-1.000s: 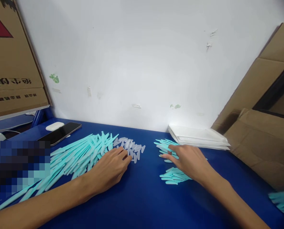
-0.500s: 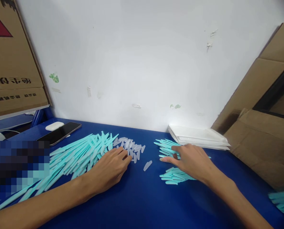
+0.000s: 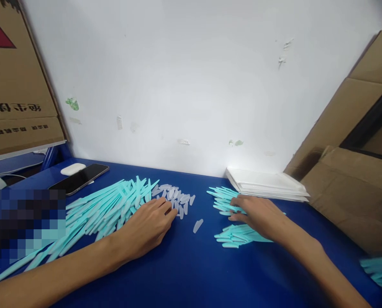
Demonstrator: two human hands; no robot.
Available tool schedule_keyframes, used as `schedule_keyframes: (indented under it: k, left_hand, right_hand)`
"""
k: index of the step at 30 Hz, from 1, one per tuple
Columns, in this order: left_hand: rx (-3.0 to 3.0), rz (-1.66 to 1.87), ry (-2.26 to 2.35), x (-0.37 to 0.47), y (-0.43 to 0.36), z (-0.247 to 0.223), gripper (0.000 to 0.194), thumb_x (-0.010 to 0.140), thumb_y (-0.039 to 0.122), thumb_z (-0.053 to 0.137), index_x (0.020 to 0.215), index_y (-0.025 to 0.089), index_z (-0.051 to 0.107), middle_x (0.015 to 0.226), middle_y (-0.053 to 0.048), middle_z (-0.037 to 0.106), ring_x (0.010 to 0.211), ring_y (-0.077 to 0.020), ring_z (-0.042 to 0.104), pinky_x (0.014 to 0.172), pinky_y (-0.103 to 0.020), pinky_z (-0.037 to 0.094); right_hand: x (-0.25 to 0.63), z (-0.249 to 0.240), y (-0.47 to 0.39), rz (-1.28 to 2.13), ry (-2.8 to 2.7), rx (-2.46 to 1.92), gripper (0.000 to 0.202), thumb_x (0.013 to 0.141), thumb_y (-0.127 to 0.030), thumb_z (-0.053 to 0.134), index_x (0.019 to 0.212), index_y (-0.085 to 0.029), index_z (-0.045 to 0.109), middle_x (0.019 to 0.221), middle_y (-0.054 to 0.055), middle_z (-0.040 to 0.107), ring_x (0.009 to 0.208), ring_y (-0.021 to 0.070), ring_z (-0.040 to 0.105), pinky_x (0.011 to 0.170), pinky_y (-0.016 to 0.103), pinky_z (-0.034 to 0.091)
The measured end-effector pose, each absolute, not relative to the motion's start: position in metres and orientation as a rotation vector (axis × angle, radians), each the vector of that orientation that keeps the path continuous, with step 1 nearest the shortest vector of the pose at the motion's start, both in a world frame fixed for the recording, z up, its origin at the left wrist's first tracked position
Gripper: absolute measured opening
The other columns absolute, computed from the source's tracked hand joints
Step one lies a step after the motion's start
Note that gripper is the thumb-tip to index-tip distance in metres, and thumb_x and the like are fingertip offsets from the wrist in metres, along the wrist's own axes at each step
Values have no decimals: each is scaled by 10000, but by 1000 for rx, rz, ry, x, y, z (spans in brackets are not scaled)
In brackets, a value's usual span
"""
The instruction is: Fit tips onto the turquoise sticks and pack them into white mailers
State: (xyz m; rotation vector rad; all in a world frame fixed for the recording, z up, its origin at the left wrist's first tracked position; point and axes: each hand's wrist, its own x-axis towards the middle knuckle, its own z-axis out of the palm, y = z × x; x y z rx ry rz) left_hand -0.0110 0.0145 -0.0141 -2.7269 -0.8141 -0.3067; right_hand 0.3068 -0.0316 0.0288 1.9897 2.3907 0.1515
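My left hand (image 3: 154, 220) rests on the blue table with its fingers curled downward; the fingertips and anything in them are hidden. It lies between a big pile of slim turquoise sticks (image 3: 114, 205), which look like eyebrow razors, and a cluster of small frosted translucent caps (image 3: 180, 199). One loose cap (image 3: 198, 226) lies apart, between my hands. My right hand (image 3: 258, 214) is over a smaller bunch of razors (image 3: 221, 199), thumb and fingers apart, touching or just above them. A second small bunch (image 3: 232, 236) lies nearer me, partly under that hand.
A stack of white flat sheets or trays (image 3: 264, 184) sits against the wall, behind my right hand. A phone (image 3: 82, 179) and a white case (image 3: 73, 169) lie at the back left. Cardboard boxes (image 3: 354, 192) stand at the right, with more turquoise pieces (image 3: 380, 270) at the edge.
My right hand has drawn slightly to the right, its thumb closer to the fingers. The loose cap has shifted a little toward me and turned. My left hand has stayed put.
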Motion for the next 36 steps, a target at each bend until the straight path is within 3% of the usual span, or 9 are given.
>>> schedule_keyframes:
  k: [3,13,18,20,25,32,36]
  left_hand:
    - [-2722,-303,-808,-11,14,-13,179,964,86,457,1010,151,617,942,-84,629,837,-219,551,717,-344,450]
    - [-2739,-277,-823,-9,14,-12,191,964,78,452,1014,142,624,940,-82,627,838,-228,559,712,-354,460]
    - [-2738,-269,-830,-9,14,-11,186,965,83,452,1005,146,623,948,-87,630,843,-228,561,713,-349,458]
    - [-2736,-267,-830,-9,14,-10,184,966,86,452,999,145,622,943,-87,629,842,-228,561,712,-349,456]
    - [-2738,-263,-828,-10,14,-11,186,969,87,445,1003,148,618,944,-79,626,846,-229,562,720,-361,460]
    - [-2737,-256,-827,-11,13,-11,185,967,84,444,1005,150,612,950,-77,626,841,-227,565,712,-362,463]
    - [-2735,-275,-826,-10,13,-11,167,959,82,458,989,153,606,947,-74,625,840,-228,567,708,-361,464]
  right_hand:
    - [311,28,-30,176,2358,2021,214,891,-339,679,1077,-234,694,987,71,747,866,274,712,607,287,379]
    - [305,23,-30,205,2407,1881,56,956,-257,615,956,-213,649,956,48,724,765,224,704,540,272,272]
    - [299,31,-35,385,2440,1848,102,1014,-213,482,1069,-213,568,686,18,684,599,228,650,510,284,208]
    - [297,35,-37,465,2491,1851,148,1021,-200,430,1108,-208,550,721,37,683,611,228,634,517,285,236]
    - [291,37,-41,473,2686,1805,229,1037,-198,314,1152,-183,511,911,112,675,878,269,639,681,312,413]
    - [287,31,-40,379,2745,1916,281,1072,-380,282,1151,-210,492,817,54,686,665,249,652,572,301,379]
    - [285,27,-39,284,2832,1921,226,1043,-257,342,1121,-216,549,969,68,711,751,225,677,590,283,381]
